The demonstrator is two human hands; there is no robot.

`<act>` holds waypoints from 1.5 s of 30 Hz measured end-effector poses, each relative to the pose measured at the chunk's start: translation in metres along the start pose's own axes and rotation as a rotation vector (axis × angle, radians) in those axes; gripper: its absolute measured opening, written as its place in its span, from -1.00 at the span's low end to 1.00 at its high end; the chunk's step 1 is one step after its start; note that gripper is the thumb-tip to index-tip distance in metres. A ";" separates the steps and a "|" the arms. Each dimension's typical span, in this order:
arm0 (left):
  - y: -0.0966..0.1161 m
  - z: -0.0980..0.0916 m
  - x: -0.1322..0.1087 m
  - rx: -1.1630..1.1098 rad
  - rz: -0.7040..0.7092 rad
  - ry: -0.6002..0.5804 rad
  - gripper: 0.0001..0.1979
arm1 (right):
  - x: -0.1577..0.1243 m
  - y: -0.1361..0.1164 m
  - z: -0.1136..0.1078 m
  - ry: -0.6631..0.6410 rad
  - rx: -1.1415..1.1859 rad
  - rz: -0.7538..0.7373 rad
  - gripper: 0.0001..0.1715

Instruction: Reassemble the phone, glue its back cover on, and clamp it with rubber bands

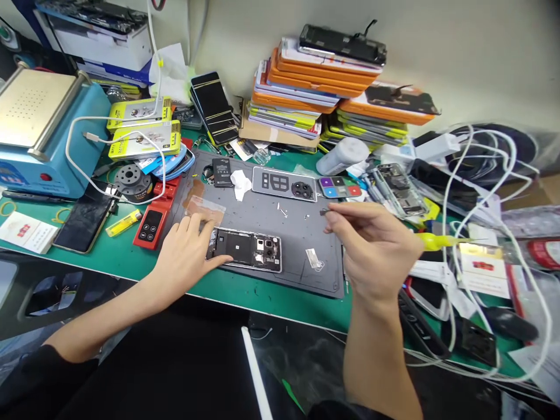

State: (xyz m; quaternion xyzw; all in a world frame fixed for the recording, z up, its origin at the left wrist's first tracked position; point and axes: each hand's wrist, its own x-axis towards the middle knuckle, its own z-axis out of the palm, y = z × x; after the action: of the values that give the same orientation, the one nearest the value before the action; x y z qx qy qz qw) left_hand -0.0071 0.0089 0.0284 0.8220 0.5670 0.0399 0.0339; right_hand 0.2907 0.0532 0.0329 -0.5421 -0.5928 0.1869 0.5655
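My left hand [186, 248] grips the left end of an opened smartphone [238, 248], thumb over its near edge and fingers at the far edge. The back is off, so the black battery area and camera lenses show. My right hand [371, 245] is raised right of the phone, its thumb and forefinger pinching a small dark part [324, 212]. A yellow tool with a thin tip [435, 241] sticks out behind this hand; whether the hand holds it I cannot tell. A detached back cover with camera ring [284, 184] lies beyond the phone on the grey mat [258, 213].
A black battery [221, 172], a white tissue [241, 185] and small metal bits [282, 210] lie on the mat. Left stand a red device [149, 226] and a blue heating machine [83, 131]. Stacked orange boxes [324, 73] rise behind; white cables [450, 192] tangle at right.
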 end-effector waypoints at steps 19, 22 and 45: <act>0.010 -0.043 0.081 -0.101 0.179 -0.485 -0.54 | -0.098 0.047 -0.038 0.407 -0.018 0.184 -0.84; 0.010 -0.048 0.078 -0.133 0.177 -0.552 -0.57 | -0.098 0.049 -0.037 0.440 0.020 0.207 -0.81; 0.026 -0.067 0.049 -2.100 -0.462 -0.111 -0.84 | -0.082 -0.013 0.006 0.511 0.567 0.364 -0.71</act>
State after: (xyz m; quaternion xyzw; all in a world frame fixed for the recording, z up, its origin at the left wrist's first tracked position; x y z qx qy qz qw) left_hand 0.0272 0.0466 0.0994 0.2554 0.3884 0.4622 0.7552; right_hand 0.2613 -0.0188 0.0036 -0.4899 -0.2532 0.2988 0.7788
